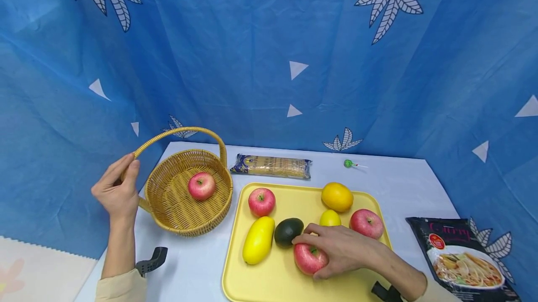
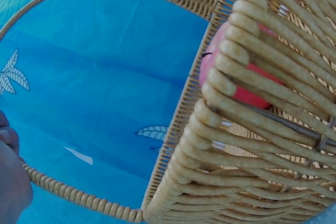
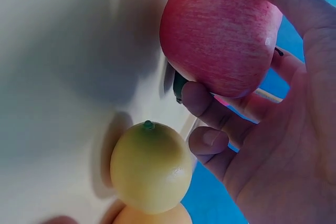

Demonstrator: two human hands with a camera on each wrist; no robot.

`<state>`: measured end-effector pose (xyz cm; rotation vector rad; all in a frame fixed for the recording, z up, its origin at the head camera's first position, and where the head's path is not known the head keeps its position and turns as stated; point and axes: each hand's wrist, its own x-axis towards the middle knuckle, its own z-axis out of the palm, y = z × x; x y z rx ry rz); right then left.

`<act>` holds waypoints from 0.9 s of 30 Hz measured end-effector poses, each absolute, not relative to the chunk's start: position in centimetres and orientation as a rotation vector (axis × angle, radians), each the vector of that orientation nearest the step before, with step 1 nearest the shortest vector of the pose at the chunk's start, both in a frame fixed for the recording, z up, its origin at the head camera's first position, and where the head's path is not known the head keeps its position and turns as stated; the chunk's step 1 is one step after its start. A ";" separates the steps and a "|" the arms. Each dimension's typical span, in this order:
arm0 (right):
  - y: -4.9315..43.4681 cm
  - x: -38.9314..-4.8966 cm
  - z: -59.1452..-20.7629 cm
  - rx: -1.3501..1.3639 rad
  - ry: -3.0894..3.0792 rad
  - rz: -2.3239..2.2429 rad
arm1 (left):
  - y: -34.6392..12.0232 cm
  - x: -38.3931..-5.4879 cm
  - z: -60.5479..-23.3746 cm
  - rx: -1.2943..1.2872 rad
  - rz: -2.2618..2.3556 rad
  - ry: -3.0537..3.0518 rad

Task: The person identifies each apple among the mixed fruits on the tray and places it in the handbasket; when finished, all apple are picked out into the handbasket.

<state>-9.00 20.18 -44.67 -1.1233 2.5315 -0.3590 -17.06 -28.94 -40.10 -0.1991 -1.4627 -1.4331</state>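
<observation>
My left hand [image 1: 119, 187] grips the arched handle [image 1: 180, 130] of a round wicker basket [image 1: 191, 231] on the left. One red apple [image 1: 201, 186] lies inside it, partly seen through the weave in the left wrist view. Over the yellow tray [image 1: 235, 288], my right hand [image 1: 346, 248] holds another red apple [image 1: 308, 261] between thumb and fingers. In the right wrist view this apple [image 3: 220, 38] casts a shadow on the tray's surface. Close to that hand are a dark green avocado [image 1: 288, 232] and a lemon [image 1: 330, 218].
Also on the tray are a long yellow mango-like fruit [image 1: 258, 240], a larger orange-yellow fruit [image 1: 337, 197] and two apples, one back left [image 1: 262, 202], one right [image 1: 366, 223]. Behind lie a noodle pack [image 1: 273, 166] and a green lollipop [image 1: 349, 164]; a curry packet [image 1: 458, 255] lies right.
</observation>
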 end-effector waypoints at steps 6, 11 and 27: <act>20.1 -9.1 -44.5 -1.123 2.512 -0.385 | -28.9 -17.1 -40.0 -0.198 -1.441 -1.458; 20.0 -9.1 -44.3 -1.112 2.503 -0.392 | -28.9 -17.0 -40.1 -0.186 -1.432 -1.469; 19.7 -9.1 -44.1 -1.116 2.510 -0.383 | -28.7 -16.9 -39.9 -0.216 -1.449 -1.433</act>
